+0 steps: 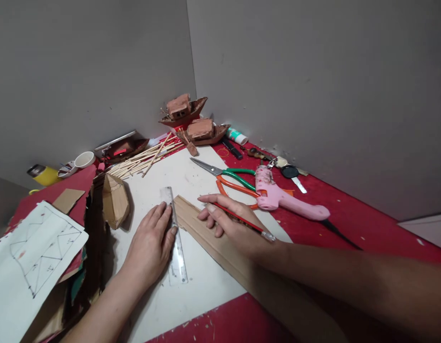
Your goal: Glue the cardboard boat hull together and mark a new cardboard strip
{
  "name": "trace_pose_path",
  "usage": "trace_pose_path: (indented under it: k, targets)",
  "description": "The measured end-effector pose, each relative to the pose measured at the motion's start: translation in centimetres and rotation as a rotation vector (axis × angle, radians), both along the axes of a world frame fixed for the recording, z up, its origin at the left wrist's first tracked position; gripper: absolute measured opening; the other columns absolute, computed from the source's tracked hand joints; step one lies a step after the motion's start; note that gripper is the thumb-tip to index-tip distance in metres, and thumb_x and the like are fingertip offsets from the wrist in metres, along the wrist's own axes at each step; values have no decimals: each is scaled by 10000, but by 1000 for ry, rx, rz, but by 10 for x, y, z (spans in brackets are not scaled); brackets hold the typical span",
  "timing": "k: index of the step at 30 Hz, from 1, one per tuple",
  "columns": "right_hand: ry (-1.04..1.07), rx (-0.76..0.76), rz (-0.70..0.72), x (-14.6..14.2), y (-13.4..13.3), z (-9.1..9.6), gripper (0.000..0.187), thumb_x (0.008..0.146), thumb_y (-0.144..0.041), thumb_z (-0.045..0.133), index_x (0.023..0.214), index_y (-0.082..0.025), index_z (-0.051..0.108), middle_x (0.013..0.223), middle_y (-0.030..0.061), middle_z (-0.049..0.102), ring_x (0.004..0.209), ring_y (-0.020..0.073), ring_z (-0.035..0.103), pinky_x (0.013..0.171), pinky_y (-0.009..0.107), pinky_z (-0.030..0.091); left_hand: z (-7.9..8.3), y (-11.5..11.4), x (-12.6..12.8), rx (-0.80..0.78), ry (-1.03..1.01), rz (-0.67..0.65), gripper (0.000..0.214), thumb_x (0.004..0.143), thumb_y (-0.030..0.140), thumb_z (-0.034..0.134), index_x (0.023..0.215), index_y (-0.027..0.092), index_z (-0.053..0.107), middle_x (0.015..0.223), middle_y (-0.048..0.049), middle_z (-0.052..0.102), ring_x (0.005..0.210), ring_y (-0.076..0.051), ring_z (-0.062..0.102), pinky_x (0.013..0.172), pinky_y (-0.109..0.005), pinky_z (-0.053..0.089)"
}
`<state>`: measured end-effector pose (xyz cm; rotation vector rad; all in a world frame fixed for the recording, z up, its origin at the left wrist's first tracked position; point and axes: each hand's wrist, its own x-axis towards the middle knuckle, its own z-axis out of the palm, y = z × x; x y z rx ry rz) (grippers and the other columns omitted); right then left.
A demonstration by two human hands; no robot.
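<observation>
A transparent plastic ruler [178,259] lies on the white sheet [209,278], its upper end beside the end of a long cardboard strip [202,233]. My left hand [152,238] presses on the ruler, fingers and thumb resting along it. In my right hand [229,221] is a red and black pencil [247,223], pinched between thumb and fingers over the cardboard strip. The pencil's tip points left, and its metal-capped end sticks out near my wrist. My right forearm covers part of the strip.
Right of the sheet lie green-and-orange-handled scissors [238,178] and a pink glue gun [301,205]. Brown model boats [202,132] and thin sticks [142,159] fill the back. At left are a small cardboard hull [115,200], a drawn pattern sheet [42,257] and cardboard pieces.
</observation>
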<state>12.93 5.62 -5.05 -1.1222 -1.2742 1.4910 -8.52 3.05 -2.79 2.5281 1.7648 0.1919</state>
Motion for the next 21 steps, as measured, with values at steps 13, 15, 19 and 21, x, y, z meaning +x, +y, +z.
trace_pose_path:
  k: [13,15,19,21]
  targets:
    - [-18,-4,-2,0,-1,-2,299,942,-355,469,1184,-210,568,927,58,671,729,119,613,545,200,514,10,5,-5,-30,45,-18,497,954,355,420,1407,153,454,1467,-163,443,1333,-313,425,1083,-517,385]
    - [-10,4,-2,0,-1,-3,307,941,-370,470,1181,-208,571,925,59,671,723,120,611,535,199,510,11,5,-5,-32,44,-20,490,953,354,421,1400,157,463,1466,-161,444,1334,-309,425,1084,-511,383]
    - [-2,9,-13,-1,0,-4,316,939,-380,477,1177,-201,580,919,61,672,719,120,608,526,200,506,12,5,-6,-50,62,-24,491,957,359,412,1405,164,456,1491,-149,417,1368,-304,386,1098,-501,367]
    - [-12,15,-19,-1,1,-4,321,940,-373,476,1184,-192,579,917,66,674,717,120,604,524,201,505,13,5,-6,-57,68,-29,497,958,360,409,1411,158,447,1503,-141,401,1381,-300,368,1103,-495,362]
